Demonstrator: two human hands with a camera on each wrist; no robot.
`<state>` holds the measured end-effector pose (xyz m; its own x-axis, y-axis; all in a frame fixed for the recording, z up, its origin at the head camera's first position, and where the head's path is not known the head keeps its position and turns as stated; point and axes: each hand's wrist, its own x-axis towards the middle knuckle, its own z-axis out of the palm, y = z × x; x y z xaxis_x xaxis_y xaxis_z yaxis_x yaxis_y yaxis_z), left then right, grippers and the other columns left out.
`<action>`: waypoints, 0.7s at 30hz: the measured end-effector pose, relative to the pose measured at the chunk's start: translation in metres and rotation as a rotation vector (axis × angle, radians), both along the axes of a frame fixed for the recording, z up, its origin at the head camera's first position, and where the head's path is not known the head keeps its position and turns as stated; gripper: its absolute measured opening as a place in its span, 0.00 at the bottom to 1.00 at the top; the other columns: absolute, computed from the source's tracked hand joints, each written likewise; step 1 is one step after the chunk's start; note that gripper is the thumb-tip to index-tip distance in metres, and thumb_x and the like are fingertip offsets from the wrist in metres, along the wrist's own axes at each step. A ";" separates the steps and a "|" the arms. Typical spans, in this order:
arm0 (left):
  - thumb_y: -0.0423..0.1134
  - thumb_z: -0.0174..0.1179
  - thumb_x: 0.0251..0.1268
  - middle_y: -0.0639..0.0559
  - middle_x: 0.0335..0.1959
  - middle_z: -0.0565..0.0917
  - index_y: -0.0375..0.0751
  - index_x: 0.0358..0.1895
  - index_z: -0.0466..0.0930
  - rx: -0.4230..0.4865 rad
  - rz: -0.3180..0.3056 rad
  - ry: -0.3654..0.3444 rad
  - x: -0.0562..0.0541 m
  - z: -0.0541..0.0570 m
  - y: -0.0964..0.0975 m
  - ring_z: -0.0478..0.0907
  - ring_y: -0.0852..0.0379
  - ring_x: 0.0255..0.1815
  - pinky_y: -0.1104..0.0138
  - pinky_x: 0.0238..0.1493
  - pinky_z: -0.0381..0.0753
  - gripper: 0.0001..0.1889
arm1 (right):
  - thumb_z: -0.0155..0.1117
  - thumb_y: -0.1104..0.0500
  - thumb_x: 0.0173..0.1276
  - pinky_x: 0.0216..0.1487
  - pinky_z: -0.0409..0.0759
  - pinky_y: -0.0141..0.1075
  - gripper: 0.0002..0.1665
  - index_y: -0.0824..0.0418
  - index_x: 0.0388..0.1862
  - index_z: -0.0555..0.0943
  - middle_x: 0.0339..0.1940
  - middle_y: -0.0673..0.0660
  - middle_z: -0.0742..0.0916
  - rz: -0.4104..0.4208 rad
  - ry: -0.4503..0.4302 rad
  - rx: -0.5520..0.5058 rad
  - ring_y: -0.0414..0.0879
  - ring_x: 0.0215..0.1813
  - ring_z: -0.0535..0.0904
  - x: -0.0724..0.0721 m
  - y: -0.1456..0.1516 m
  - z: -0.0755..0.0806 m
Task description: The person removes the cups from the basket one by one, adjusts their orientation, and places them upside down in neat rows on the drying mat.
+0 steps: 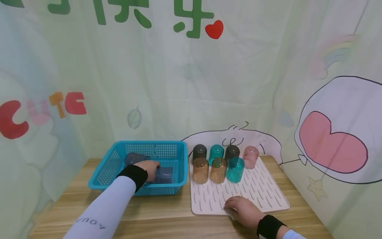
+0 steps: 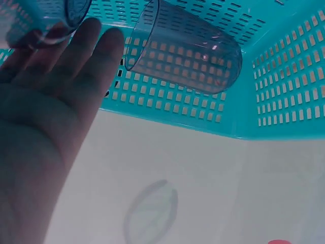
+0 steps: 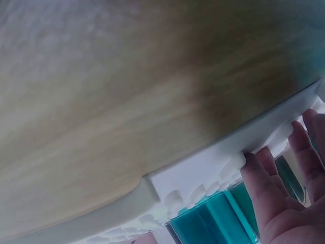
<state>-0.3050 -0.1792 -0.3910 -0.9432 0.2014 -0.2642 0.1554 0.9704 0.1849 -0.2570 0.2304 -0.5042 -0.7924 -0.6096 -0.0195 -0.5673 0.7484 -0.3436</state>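
Inside a blue plastic basket (image 1: pixel 98 177), my left hand (image 1: pixel 149 168) reaches down between two clear bluish-grey tumblers. Its fingers look nearly straight in the left wrist view, with the fingertips (image 2: pixel 109 43) right at the nearer tumbler (image 2: pixel 40 15). The other tumbler (image 2: pixel 190 53) lies on its side behind the hand. My right hand (image 1: pixel 246 212) rests at the front edge of a white draining mat (image 1: pixel 238 192), its fingers loosely bent and holding nothing. Several coloured tumblers stand upside down on the mat, among them an amber one (image 1: pixel 201 171) and a teal one (image 1: pixel 235 170).
In the mat's back row are dark grey tumblers (image 1: pixel 199 152), another teal one (image 1: pixel 216 154) and a pink one (image 1: pixel 250 156). Basket and mat sit side by side on a wooden table (image 1: pixel 167 215). A printed curtain (image 1: pixel 179 83) hangs close behind them.
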 end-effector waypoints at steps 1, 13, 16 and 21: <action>0.25 0.59 0.66 0.40 0.65 0.80 0.39 0.69 0.73 0.012 -0.002 0.012 -0.001 0.000 -0.001 0.78 0.46 0.61 0.56 0.49 0.79 0.27 | 0.65 0.61 0.72 0.61 0.81 0.49 0.10 0.48 0.47 0.88 0.49 0.44 0.88 0.001 0.002 -0.001 0.46 0.57 0.83 0.000 0.000 0.000; 0.43 0.71 0.60 0.38 0.69 0.74 0.37 0.71 0.70 0.214 -0.015 0.096 0.001 0.000 -0.016 0.75 0.40 0.66 0.47 0.63 0.77 0.36 | 0.66 0.62 0.71 0.61 0.81 0.49 0.10 0.49 0.46 0.88 0.49 0.45 0.88 -0.002 0.008 0.000 0.47 0.57 0.83 0.004 0.000 0.006; 0.45 0.70 0.61 0.39 0.67 0.74 0.38 0.72 0.69 0.267 -0.019 0.125 0.005 0.003 -0.016 0.76 0.45 0.60 0.51 0.59 0.79 0.36 | 0.67 0.62 0.70 0.61 0.81 0.49 0.10 0.50 0.47 0.88 0.48 0.45 0.88 -0.005 0.007 0.001 0.47 0.57 0.83 0.005 -0.001 0.007; 0.51 0.69 0.61 0.41 0.63 0.75 0.39 0.72 0.68 0.350 -0.022 0.180 0.012 0.009 -0.014 0.75 0.48 0.53 0.53 0.55 0.80 0.38 | 0.66 0.62 0.71 0.61 0.81 0.49 0.10 0.50 0.47 0.88 0.49 0.45 0.88 0.005 0.013 0.001 0.47 0.57 0.83 0.004 -0.002 0.006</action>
